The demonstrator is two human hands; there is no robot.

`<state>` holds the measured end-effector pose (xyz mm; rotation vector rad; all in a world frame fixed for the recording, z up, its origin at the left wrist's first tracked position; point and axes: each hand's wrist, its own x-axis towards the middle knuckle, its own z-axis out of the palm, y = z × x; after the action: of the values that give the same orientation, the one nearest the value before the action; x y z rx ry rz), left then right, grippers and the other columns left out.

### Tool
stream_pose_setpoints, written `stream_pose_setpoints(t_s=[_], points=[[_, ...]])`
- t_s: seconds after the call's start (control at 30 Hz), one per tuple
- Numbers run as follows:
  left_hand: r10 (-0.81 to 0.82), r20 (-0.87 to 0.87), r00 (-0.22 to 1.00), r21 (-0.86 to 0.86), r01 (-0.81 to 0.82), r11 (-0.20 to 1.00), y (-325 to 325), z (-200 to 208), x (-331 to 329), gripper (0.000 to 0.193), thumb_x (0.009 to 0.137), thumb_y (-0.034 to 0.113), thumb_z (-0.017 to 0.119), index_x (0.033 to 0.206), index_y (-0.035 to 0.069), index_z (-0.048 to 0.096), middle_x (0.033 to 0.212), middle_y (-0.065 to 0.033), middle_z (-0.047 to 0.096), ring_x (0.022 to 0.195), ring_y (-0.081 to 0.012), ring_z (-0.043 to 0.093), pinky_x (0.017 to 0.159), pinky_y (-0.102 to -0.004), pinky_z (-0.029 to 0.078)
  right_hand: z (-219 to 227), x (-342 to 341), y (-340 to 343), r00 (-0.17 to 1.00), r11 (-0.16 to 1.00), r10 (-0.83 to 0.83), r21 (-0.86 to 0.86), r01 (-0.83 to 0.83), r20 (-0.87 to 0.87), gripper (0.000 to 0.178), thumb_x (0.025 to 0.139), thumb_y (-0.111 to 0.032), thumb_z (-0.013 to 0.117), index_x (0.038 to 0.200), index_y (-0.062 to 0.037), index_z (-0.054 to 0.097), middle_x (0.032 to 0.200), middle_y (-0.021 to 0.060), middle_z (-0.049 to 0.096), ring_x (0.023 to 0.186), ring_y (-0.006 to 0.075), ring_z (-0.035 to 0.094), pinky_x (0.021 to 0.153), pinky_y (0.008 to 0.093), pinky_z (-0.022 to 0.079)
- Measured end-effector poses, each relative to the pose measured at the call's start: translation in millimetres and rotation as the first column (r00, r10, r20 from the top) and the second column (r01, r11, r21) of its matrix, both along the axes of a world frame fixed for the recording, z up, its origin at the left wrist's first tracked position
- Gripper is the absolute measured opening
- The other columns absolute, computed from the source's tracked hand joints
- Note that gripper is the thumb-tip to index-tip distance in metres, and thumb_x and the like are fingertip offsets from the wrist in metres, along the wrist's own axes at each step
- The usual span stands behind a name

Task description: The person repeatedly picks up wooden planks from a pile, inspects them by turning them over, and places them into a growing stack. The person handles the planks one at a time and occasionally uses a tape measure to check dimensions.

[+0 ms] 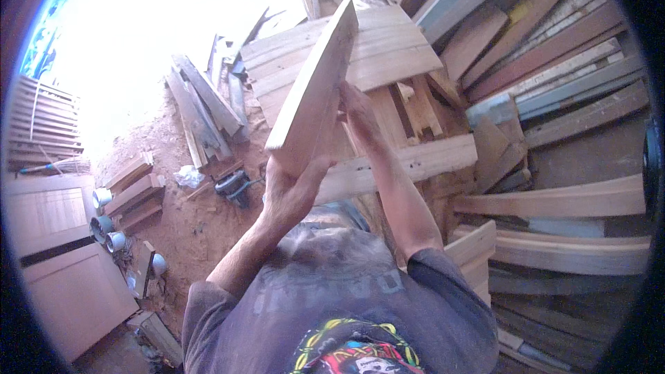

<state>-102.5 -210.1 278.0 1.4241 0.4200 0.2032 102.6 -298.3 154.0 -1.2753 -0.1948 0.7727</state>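
Observation:
A long, thick wooden board (320, 90) slants up and away in front of me, held above the work surface by both hands. My left hand (294, 190) grips its near end, with the thumb stretched out to the right and the other fingers mostly behind the wood. Farther along, my right hand (359, 112) closes on the board's right side. Under and beyond the board lies a broad panel of joined planks (398, 45). Closer to my body, a pale beam (436, 158) runs crosswise beneath my right forearm.
Stacked boards (575, 197) line the right side. Timber offcuts (201, 107) lie on the dusty floor at left, near a dark power tool (234, 187). Several cans (102, 198) and panelled doors (80, 305) are at far left. Bright light washes out the upper left.

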Motion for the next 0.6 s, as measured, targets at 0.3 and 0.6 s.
stream_pose_setpoints(t_s=[0.3,0.6], points=[[-0.172,0.167,0.971,0.179,0.142,0.973,-42,49,74,0.071,0.086,0.003,0.060,0.151,-0.004,0.030,0.128,-0.0175,0.054,0.116,-0.0205,0.055,0.100,-0.0337,0.046,-22,-49,-83,0.971,0.970,-0.068,-0.213,0.118,0.230,0.043,0.103,-0.037,0.058,0.122,0.0011,0.066,0.094,0.0045,0.072,0.077,0.0100,0.067,0.061,0.0247,0.052],[-0.181,0.225,0.957,0.147,0.150,0.978,-64,66,92,0.054,0.090,0.014,0.068,0.135,0.000,0.042,0.108,-0.0066,0.055,0.096,-0.0126,0.052,0.081,-0.0281,0.044,-49,-66,-123,0.982,0.955,-0.147,-0.241,0.173,0.120,0.040,0.102,-0.040,0.060,0.115,-0.0029,0.068,0.096,0.0034,0.071,0.082,0.0098,0.065,0.066,0.0245,0.052]])
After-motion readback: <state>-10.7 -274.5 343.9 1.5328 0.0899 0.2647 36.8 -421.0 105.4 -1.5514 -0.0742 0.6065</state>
